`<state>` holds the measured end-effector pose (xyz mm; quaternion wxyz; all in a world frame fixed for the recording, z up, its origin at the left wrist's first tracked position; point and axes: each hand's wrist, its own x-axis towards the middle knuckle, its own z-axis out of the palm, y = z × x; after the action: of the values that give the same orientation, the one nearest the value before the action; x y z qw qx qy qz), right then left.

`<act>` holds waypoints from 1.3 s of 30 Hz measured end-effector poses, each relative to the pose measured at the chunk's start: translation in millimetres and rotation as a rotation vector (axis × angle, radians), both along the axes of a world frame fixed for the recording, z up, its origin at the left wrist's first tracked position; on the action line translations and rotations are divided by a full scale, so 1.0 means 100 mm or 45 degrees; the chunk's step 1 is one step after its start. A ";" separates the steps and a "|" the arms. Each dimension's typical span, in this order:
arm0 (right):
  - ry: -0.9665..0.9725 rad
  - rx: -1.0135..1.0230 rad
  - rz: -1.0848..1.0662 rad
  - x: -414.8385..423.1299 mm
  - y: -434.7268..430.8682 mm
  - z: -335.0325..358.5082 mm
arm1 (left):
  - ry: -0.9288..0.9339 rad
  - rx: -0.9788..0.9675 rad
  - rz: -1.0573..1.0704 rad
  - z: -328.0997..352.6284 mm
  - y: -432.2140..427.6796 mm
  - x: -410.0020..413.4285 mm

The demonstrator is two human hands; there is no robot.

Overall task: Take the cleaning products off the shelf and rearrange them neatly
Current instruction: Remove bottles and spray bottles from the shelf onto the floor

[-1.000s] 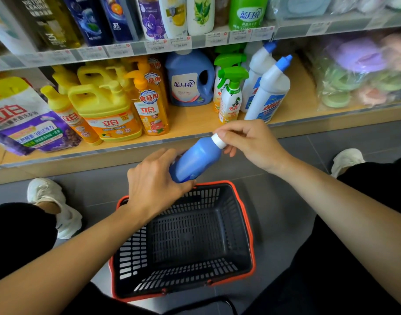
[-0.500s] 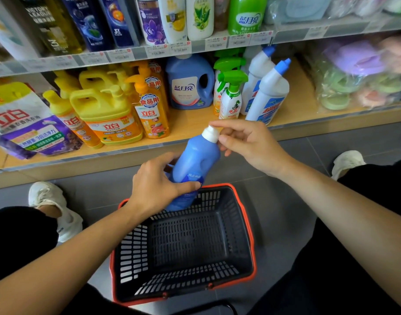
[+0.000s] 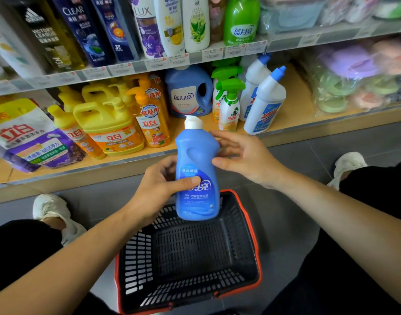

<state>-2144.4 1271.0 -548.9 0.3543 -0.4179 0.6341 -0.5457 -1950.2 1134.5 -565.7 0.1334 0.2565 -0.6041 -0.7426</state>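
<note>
1. Head view, far up-left of the basket (image 3: 242, 242): purple refill pouch (image 3: 31, 142), tilted, on the lower shelf (image 3: 297, 110).
2. Up-left of the basket: yellow detergent jugs (image 3: 108, 123) stand upright on the shelf.
3. Left hand (image 3: 158, 187), over the basket's far left corner: grip closed round the blue bottle (image 3: 196, 160), thumb across its label.
4. Blue bottle: upright, white cap up, held above the basket's far rim.
5. Right hand (image 3: 245, 155), above the basket's far right corner: grip slack, fingers spread beside the bottle's shoulder, holding nothing.
6. Up-right of the basket: two white angled-neck bottles (image 3: 265, 103) stand on the shelf.
</note>
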 end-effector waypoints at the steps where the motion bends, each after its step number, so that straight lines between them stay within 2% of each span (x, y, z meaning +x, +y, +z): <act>1: -0.060 0.013 0.043 0.02 -0.01 -0.01 | 0.022 0.027 0.021 0.01 -0.01 -0.01; 5: -0.260 0.050 0.142 0.10 -0.03 0.00 | 0.068 0.114 0.076 0.02 -0.03 0.00; 13: -0.382 0.169 0.184 0.25 0.00 -0.05 | 0.037 0.236 0.274 0.07 -0.05 -0.04; 18: -0.534 0.016 0.033 0.24 -0.04 -0.05 | 0.161 0.227 0.238 0.13 -0.09 -0.04; 23: -0.567 0.054 0.030 0.17 -0.06 -0.01 | 0.212 0.113 0.070 0.15 -0.12 0.00; 25: -0.499 0.047 0.082 0.14 -0.02 -0.01 | 0.218 0.043 0.033 0.18 -0.13 0.02; 27: -0.309 0.014 0.090 0.16 -0.01 -0.03 | 0.186 -0.061 0.043 0.20 -0.14 0.00; 33: 0.500 -0.052 -0.099 0.16 -0.01 -0.04 | 0.130 -0.209 -0.021 0.17 -0.05 0.00; 34: 0.518 -0.086 -0.087 0.17 -0.01 -0.06 | 0.127 -0.249 -0.044 0.18 -0.05 0.00; 36: 0.324 -0.149 -0.024 0.20 0.01 -0.08 | 0.097 -0.358 -0.074 0.21 -0.06 0.01; 39: 0.086 -0.175 0.046 0.23 0.02 -0.07 | 0.008 -0.751 -0.066 0.24 -0.12 0.02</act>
<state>-2121.7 1272.6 -556.3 0.3127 -0.4707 0.5992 -0.5670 -1948.5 1122.3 -542.1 0.1851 0.1887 -0.7998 -0.5390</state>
